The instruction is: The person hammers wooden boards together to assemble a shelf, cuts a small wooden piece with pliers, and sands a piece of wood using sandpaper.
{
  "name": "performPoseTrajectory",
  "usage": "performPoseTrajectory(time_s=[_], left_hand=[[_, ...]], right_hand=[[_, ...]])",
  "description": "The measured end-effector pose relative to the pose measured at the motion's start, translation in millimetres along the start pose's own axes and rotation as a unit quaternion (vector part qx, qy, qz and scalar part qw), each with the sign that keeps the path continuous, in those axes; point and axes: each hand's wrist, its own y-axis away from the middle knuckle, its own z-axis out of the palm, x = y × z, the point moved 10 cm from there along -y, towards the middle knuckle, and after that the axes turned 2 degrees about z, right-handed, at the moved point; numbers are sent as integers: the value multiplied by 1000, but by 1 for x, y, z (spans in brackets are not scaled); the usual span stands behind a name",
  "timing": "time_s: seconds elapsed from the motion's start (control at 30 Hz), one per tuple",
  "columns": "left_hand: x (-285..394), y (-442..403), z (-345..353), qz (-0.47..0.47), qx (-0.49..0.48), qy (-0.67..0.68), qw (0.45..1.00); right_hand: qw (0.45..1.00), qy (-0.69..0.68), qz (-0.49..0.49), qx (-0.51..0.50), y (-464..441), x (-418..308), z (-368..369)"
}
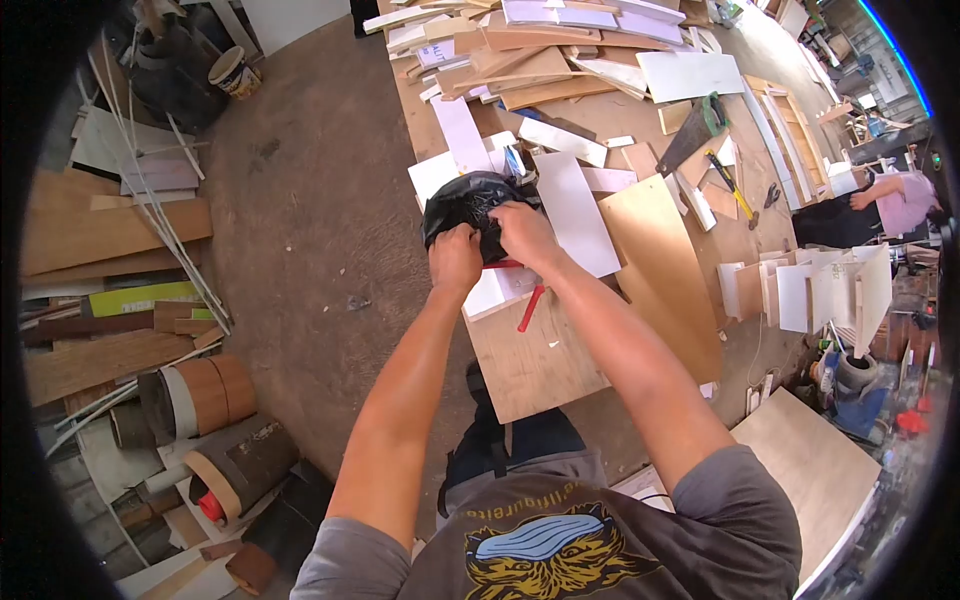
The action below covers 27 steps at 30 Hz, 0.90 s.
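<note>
At the near left part of the workbench, a crumpled black plastic bag (462, 203) is between my hands. My left hand (456, 256) grips its near edge with curled fingers. My right hand (524, 234) pinches the bag's right side, its fingertips partly sunk in the folds. What the bag contains is hidden. Just below my right hand, a red handle (531, 309) sticks out over a white board. Another white board (578, 212) lies right of the bag, and a narrow pale strip (461, 135) lies behind it.
A wooden workbench (540, 365) carries piled wood offcuts (540, 60), a green-handled handsaw (697, 133), a yellow-handled hammer (735, 188) and pliers (771, 195). Rolled sheets (205, 390) and boards stand left. A person (880, 205) is at the right. A bucket (234, 73) sits on the floor.
</note>
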Motion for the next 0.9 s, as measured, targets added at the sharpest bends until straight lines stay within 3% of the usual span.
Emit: performPoseTrajectory(time_s=[0.07, 0.1, 0.3, 0.7, 0.8, 0.9], left_hand=[[-13, 2, 10, -26, -8, 0, 1000], [-18, 5, 12, -41, -11, 0, 999], [-21, -4, -1, -61, 53, 25, 996], [-33, -30, 0, -71, 63, 107, 990], [-33, -28, -2, -94, 60, 128, 985], [-34, -27, -7, -93, 78, 156, 980]], right_hand=[[986, 115, 97, -65, 1, 26, 2], [985, 123, 99, -70, 3, 33, 3], [996, 84, -9, 4, -16, 13, 9], [995, 101, 5, 14, -40, 29, 28], [994, -60, 76, 56, -34, 40, 12], [915, -326, 237, 15, -23, 69, 23]])
